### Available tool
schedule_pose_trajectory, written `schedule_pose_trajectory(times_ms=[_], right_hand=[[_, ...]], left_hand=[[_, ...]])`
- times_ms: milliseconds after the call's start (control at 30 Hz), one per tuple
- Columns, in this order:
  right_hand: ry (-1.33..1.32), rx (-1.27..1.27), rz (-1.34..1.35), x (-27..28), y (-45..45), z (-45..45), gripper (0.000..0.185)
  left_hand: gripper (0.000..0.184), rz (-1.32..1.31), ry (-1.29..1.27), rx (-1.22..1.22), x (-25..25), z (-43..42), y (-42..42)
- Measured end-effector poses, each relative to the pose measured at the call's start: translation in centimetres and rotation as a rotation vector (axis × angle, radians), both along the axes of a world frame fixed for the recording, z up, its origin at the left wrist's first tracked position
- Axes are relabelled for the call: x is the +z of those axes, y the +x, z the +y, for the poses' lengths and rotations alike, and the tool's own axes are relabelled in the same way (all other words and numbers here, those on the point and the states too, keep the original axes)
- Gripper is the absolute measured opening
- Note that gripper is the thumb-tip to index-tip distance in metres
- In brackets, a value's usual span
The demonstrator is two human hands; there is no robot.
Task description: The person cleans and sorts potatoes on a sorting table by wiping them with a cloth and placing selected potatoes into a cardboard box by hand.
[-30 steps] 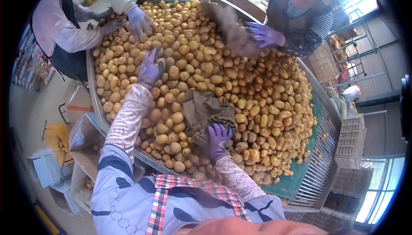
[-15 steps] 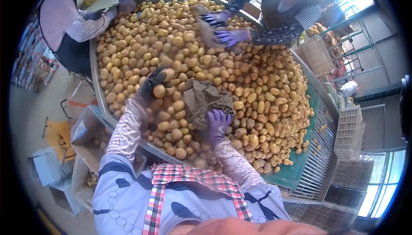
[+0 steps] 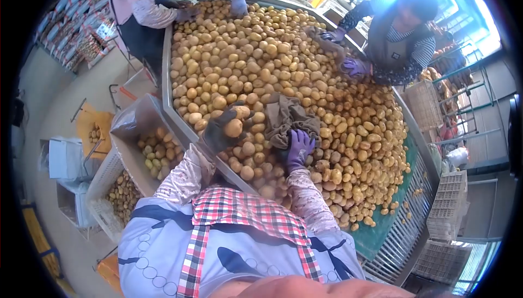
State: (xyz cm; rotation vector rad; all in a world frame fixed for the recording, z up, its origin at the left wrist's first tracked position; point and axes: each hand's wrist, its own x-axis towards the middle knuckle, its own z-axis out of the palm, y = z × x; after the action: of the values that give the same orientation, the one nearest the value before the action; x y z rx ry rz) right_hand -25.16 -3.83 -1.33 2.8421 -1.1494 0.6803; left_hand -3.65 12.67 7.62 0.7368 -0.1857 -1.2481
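My left hand (image 3: 219, 130), in a dark glove, is closed around potatoes (image 3: 233, 128) at the near edge of a big heap of potatoes (image 3: 245, 72). Two of them show between the fingers. To its right, a crumpled brown cloth (image 3: 289, 115) lies over part of the heap. My right hand (image 3: 300, 148), in a purple glove, has its fingers curled on the near edge of that cloth; the underside of the hand is hidden.
The heap fills a metal-rimmed sorting table (image 3: 182, 118) with a slatted end (image 3: 395, 249). At my left stand a lined box (image 3: 133, 159) and a white crate (image 3: 103, 189), both with potatoes. Across the table, a gloved person (image 3: 395, 42) works; others stand at the far left.
My view has turned left, so the table sits further right. My left hand, holding potatoes, has drawn back towards the near rim. My right hand stays on the cloth.
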Motion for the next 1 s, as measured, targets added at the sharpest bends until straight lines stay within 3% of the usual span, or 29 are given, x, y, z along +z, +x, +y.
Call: schedule_pose_trajectory(times_ms=[133, 167, 200, 233, 300, 333, 367, 400, 433, 467, 500, 567, 633, 667, 700, 800, 833, 867, 933, 967, 1000], right_hand=[[-0.040, -0.008, -0.038, 1.2, 0.4, 0.7, 0.025], [-0.043, -0.009, -0.041, 1.4, 0.5, 0.7, 0.024], [-0.048, -0.007, -0.044, 1.7, 0.4, 1.0, 0.023], [0.187, -0.064, 0.070, 3.1, 0.5, 1.4, 0.048], [0.142, -0.033, -0.018, -2.1, -0.5, -0.4, 0.037], [0.097, -0.040, -0.081, -5.6, -1.1, -2.5, 0.033], [0.106, -0.058, -0.099, -9.7, -1.7, -4.5, 0.030], [0.115, -0.083, -0.120, -12.5, -1.9, -5.7, 0.029], [0.182, -0.091, -0.152, -12.1, -1.9, -5.8, 0.028], [0.289, -0.061, -0.211, -9.8, -1.7, -5.7, 0.027], [0.409, -0.017, -0.293, -7.4, -1.6, -5.4, 0.026], [0.625, 0.086, -0.483, -2.5, -1.2, -5.4, 0.025], [0.733, 0.198, -0.625, 2.5, -0.6, -5.6, 0.024], [0.778, 0.252, -0.679, 5.3, -0.2, -5.2, 0.024], [0.812, 0.303, -0.716, 7.9, 0.4, -4.7, 0.024], [0.934, 0.420, -0.774, 15.3, 2.0, -0.8, 0.030], [0.522, 0.231, -0.559, 8.5, 2.2, -0.9, 0.034], [0.118, 0.046, -0.329, 4.0, 2.4, -0.1, 0.037], [0.035, 0.046, 0.050, 0.1, 3.2, 2.6, 0.040], [0.000, 0.048, 0.242, -1.4, 3.6, 2.9, 0.041], [0.039, 0.056, 0.200, -0.7, 4.4, 2.4, 0.041]], left_hand=[[0.050, -0.093, 0.096, 0.110, 0.3, 2.4, -1.1], [0.057, 0.202, -0.178, -0.147, -2.2, 3.6, 1.0], [0.056, 0.175, -0.196, -0.098, -2.2, 3.9, 0.5], [0.054, -0.126, -0.018, 0.033, -3.3, 4.3, -0.1], [0.050, -0.199, 0.234, 0.205, -3.2, 4.9, -0.5], [0.056, 0.032, 0.292, 0.222, -1.7, 4.9, -1.2], [0.057, -0.067, 0.219, 0.244, -1.8, 4.8, -1.7], [0.060, 0.008, 0.252, 0.241, -2.9, 5.0, -1.4], [0.064, 0.085, 0.285, 0.241, -3.9, 5.3, -1.2], [0.068, 0.163, 0.319, 0.246, -5.0, 5.5, -1.0], [0.058, 0.054, 0.219, 0.114, -5.8, 6.9, -0.5], [0.039, -0.397, 0.234, 0.194, -8.8, 6.8, 0.3], [0.027, -0.513, 0.306, 0.254, -7.2, 5.8, 0.3], [0.037, -0.482, 0.362, 0.277, -6.3, 5.1, 0.4], [0.037, -0.741, 0.283, 0.303, -7.6, 4.7, 1.1], [0.040, -0.790, 0.378, 0.243, -5.2, 4.3, 0.2], [0.044, -0.897, 0.516, 0.202, -9.6, 4.3, 1.6], [0.046, -0.995, 0.495, 0.239, -10.4, 4.4, 1.1], [0.051, -1.183, 0.455, 0.304, -10.6, 4.1, -0.2], [0.054, -1.223, 0.519, 0.197, -10.3, 4.3, -0.5], [0.054, -1.288, 0.476, 0.105, -8.8, 4.3, -0.5]])
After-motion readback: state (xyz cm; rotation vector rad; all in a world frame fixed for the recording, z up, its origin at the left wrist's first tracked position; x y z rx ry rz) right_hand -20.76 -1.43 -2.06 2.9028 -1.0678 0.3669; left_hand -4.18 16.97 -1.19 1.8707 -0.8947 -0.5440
